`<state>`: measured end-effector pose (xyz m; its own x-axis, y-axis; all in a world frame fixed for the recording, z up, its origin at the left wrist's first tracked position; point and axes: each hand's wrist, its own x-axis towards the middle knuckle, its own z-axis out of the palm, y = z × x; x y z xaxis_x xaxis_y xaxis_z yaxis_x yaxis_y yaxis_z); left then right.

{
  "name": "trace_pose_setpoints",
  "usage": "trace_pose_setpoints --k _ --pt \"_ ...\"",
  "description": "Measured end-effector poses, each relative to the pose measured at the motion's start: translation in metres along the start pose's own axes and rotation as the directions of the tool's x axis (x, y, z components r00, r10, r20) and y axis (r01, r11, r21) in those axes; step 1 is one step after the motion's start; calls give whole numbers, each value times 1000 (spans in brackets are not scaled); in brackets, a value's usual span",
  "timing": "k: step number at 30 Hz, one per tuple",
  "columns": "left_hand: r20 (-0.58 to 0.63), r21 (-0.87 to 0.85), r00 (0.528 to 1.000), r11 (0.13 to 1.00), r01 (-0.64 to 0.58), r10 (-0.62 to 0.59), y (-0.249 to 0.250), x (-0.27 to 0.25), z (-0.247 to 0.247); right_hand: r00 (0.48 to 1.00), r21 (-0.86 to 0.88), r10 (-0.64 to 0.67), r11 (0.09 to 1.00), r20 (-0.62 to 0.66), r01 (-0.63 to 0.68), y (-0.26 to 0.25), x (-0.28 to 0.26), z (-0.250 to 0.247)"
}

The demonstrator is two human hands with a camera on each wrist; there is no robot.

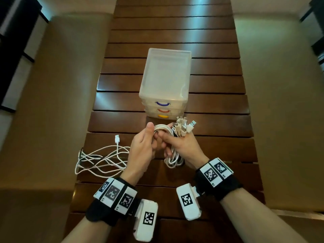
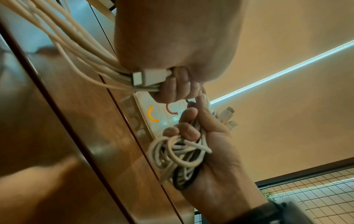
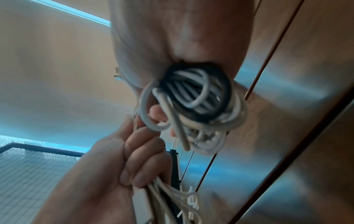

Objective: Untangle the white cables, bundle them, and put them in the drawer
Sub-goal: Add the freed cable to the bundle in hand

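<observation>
My right hand [image 1: 177, 142] grips a coiled bundle of white cables [image 1: 172, 159]; its plugs [image 1: 184, 126] stick up past the fingers and its loops [image 2: 178, 157] hang below the palm. A black band [image 3: 226, 97] circles the loops in the right wrist view. My left hand [image 1: 145, 144] grips the strands of the same cables [image 2: 80, 50] that run off to the loose tangle [image 1: 101, 158] lying on the table at the left. A translucent three-drawer unit [image 1: 166, 79] stands just beyond my hands, all three drawers pushed in, with blue, red and yellow handles [image 1: 163, 116].
The slatted dark wooden table [image 1: 219, 120] runs away from me, narrow, with beige floor on either side. One loose USB plug [image 1: 117, 138] lies left of my hands. Dark window frames sit at the far corners.
</observation>
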<state>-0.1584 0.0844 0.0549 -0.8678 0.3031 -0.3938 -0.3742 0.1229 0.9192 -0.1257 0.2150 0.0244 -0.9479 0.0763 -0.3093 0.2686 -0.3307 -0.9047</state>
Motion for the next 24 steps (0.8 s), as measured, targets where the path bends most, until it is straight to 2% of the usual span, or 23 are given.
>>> trace_pose_setpoints --k 5,8,11,13,17,19,21,24 --pt "39 1 999 1000 -28 28 3 -11 -18 995 31 48 998 -91 -45 9 -6 28" --pt "80 108 994 991 -77 69 0 -17 -29 988 36 52 998 -147 -47 16 -14 41" --pt "121 268 985 951 -154 125 -4 -16 -41 983 58 25 998 -183 -15 18 -21 47" --pt "132 307 980 933 -186 152 -4 -14 -45 980 87 7 996 -197 11 17 -24 50" --pt "76 348 966 901 -258 248 0 -14 -44 968 141 -84 983 -237 120 17 -19 62" --pt "51 316 972 920 -232 228 -1 -12 -42 964 179 -92 974 -249 139 18 -14 66" --pt "56 310 988 938 -154 144 -5 -8 -44 969 179 -62 978 -239 107 20 -11 67" --pt "122 404 991 910 -91 45 -6 4 -51 974 160 -40 984 -221 77 18 -2 64"
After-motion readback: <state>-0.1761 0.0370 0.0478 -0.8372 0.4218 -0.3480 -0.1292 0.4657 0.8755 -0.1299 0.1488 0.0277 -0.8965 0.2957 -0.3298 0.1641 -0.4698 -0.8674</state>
